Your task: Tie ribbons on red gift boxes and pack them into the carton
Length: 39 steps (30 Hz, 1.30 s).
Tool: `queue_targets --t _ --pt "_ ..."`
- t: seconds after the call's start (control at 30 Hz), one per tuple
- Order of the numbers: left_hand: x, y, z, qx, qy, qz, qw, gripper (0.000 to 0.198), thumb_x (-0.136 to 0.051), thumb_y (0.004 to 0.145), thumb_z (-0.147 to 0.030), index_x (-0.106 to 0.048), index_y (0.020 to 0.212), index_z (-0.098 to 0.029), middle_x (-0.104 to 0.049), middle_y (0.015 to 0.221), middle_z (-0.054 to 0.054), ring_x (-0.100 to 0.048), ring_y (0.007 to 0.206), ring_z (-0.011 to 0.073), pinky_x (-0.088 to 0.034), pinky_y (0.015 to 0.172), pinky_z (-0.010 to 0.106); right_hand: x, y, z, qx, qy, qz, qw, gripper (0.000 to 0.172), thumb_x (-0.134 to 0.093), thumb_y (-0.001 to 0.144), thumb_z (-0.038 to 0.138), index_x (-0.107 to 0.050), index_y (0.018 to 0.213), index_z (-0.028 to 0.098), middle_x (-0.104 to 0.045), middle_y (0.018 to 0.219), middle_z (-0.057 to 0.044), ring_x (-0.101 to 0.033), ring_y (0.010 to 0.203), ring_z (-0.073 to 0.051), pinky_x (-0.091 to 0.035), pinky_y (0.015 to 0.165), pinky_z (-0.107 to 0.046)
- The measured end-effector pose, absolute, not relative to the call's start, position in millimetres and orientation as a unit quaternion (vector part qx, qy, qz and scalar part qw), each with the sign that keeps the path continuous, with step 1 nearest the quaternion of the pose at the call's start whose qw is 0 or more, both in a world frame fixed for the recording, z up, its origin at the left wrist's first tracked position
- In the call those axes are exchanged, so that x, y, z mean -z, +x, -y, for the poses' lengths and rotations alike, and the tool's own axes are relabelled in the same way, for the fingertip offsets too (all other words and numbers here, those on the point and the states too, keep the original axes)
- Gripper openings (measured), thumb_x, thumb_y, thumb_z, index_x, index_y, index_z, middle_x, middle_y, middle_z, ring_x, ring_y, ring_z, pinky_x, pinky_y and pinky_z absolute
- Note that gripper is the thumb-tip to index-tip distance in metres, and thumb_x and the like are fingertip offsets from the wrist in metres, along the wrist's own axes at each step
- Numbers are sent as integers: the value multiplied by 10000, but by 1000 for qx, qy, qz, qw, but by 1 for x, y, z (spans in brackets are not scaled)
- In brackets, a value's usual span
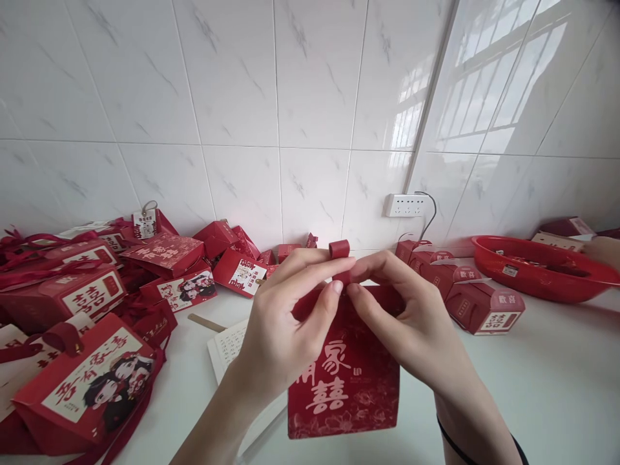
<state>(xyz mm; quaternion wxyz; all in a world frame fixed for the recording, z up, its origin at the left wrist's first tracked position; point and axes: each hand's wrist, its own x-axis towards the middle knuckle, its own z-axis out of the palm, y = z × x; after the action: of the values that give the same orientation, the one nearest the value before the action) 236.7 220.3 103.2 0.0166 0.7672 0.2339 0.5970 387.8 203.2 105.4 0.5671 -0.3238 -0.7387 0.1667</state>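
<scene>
Between my hands hangs a red gift box (353,381) with pale Chinese characters and flower outlines on its front. A looped red strap (340,249) rises from its top edge. My left hand (295,310) pinches the top of the box at the strap's base, thumb in front and fingers behind. My right hand (402,303) pinches the same top edge just to the right, its thumb tip close to the left thumb. Exactly what lies between the fingertips is partly hidden. Behind the left wrist, an open notebook (225,349) with handwriting lies on the white table.
Many red gift boxes (94,381) with ribbons are heaped at the left. A row of small red boxes (477,303) stands at the right, before a red plastic basin (547,290). A power strip (407,205) is on the tiled wall. Part of another hand (603,250) shows far right.
</scene>
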Motion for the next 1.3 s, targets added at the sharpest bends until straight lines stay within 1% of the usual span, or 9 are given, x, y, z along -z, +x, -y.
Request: queue_targets --t 0.1,0.17,0.37,0.57,0.73,0.83,0.93,1.17,1.3 --pt "-103 236 -219 -593 773 -226 12 299 -542 826 -58 -662 1068 -188 -652 1034 22 -601 1006 120 -503 909 208 -106 389 -201 -185 -338 742 549 97 -516 887 133 -575 843 196 -604 695 50 -582 546 -65 -432 426 -115" --pt "-103 235 -218 -585 780 -221 25 337 -527 818 -48 -648 1101 -185 -636 1070 30 -591 1034 128 -505 912 212 -106 389 -201 -176 -340 744 547 104 -512 884 128 -579 841 195 -589 673 49 -581 554 -70 -442 445 -122" --pt "-104 229 -213 -564 791 -221 89 445 -489 809 -34 -615 1180 -244 -592 1183 16 -576 1067 136 -528 864 199 -104 390 -201 -37 -304 751 585 139 -522 838 95 -500 928 198 -575 857 11 -578 735 -105 -484 617 -191" --pt "-103 228 -210 -574 782 -227 91 470 -498 804 -44 -614 1197 -274 -585 1208 16 -605 1015 150 -538 851 234 -104 394 -202 24 -278 795 538 138 -476 828 55 -496 906 168 -500 818 -12 -502 678 -113 -438 606 -254" --pt "-104 228 -209 -585 768 -253 68 471 -513 799 -61 -613 1209 -270 -586 1206 35 -610 1010 166 -546 858 266 -105 393 -201 61 -246 800 544 163 -473 832 30 -508 923 161 -509 854 -36 -511 744 -133 -442 613 -259" --pt "-104 227 -209 -590 759 -267 63 475 -518 797 -59 -616 1207 -278 -584 1207 26 -635 904 132 -557 809 237 -104 391 -199 73 -247 802 539 189 -460 836 20 -516 951 159 -513 863 -39 -511 735 -130 -447 593 -249" --pt "-104 227 -209 -595 757 -262 67 468 -513 800 -62 -616 1206 -271 -582 1205 27 -636 878 124 -561 773 218 -105 390 -199 77 -250 801 539 202 -453 841 20 -515 961 169 -515 858 -37 -514 728 -135 -456 600 -260" --pt "-104 228 -207 -589 762 -261 60 476 -509 808 -86 -604 1216 -312 -591 1197 24 -625 968 176 -550 893 332 -104 392 -197 66 -271 800 532 181 -431 863 49 -513 941 190 -523 847 -46 -535 716 -160 -467 610 -301" --pt "-104 228 -207 -586 763 -266 59 474 -507 809 -87 -604 1214 -313 -590 1201 23 -631 940 169 -558 880 331 -104 392 -196 72 -272 797 534 175 -434 861 44 -515 932 182 -518 846 -44 -532 704 -151 -464 603 -289"
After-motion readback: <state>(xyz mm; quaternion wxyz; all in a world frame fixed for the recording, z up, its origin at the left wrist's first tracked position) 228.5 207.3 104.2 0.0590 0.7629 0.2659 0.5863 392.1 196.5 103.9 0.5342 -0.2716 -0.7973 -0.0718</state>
